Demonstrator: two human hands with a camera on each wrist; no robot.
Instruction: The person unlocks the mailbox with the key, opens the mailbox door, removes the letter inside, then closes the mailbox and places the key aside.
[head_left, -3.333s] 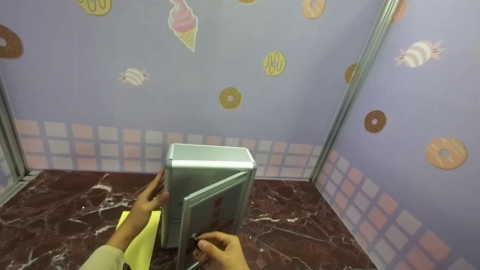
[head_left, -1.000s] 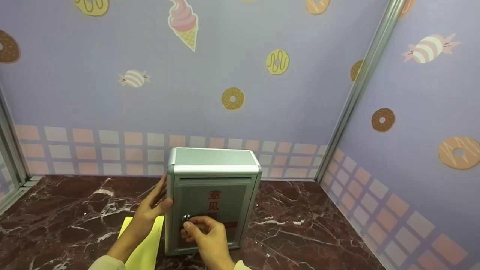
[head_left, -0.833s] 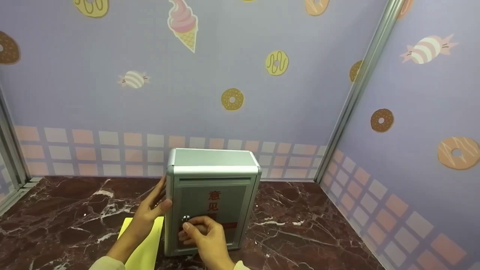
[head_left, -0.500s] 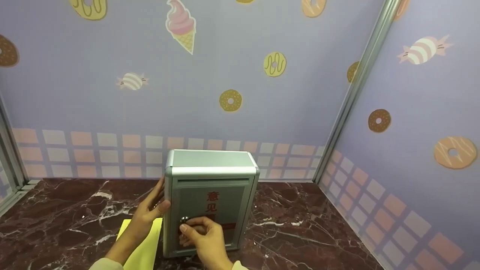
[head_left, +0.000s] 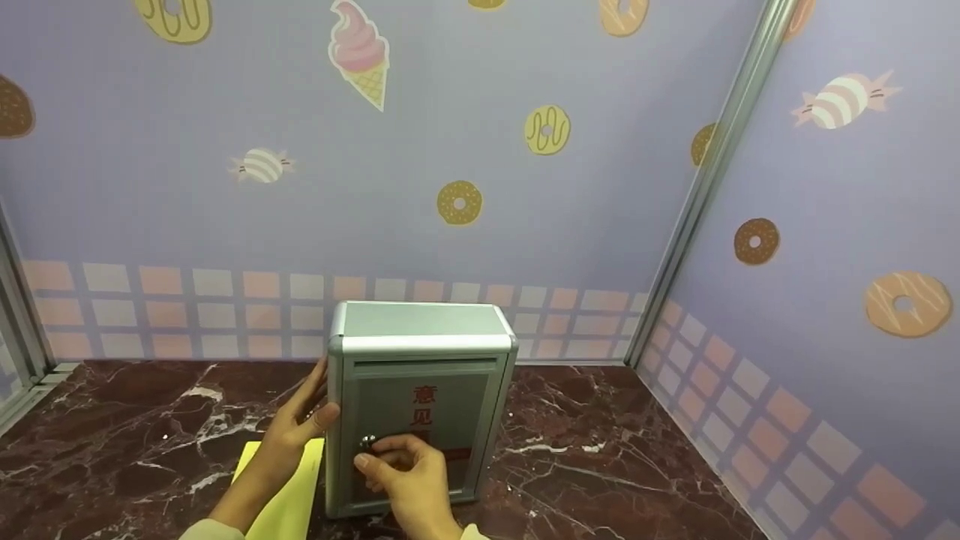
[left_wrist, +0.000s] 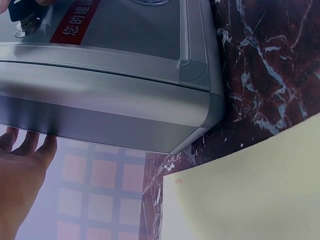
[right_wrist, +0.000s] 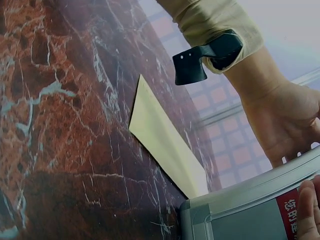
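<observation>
A grey metal suggestion box (head_left: 424, 345) with red characters on its door stands upright on the tabletop. Its door is closed, and a narrow slot runs along the top. My left hand (head_left: 285, 435) holds the box's left side, thumb at the front edge and fingers reaching toward the back. With thumb and forefinger, my right hand (head_left: 416, 476) pinches a key at the door's silver lock (head_left: 368, 441). In the left wrist view the dark key head (left_wrist: 22, 10) shows at the lock; fingers partly hide it.
A yellow sheet (head_left: 289, 499) lies on the dark red marble-patterned tabletop (head_left: 592, 457), left of the box and partly under my left forearm. A patterned back wall (head_left: 390, 225) rises behind the box, with a side wall and metal post (head_left: 690, 202) at the right.
The door stood ajar in the oldest frame and is now closed. My right hand has stayed at the lock, its thumb shifting slightly left and down. My left hand keeps its hold.
</observation>
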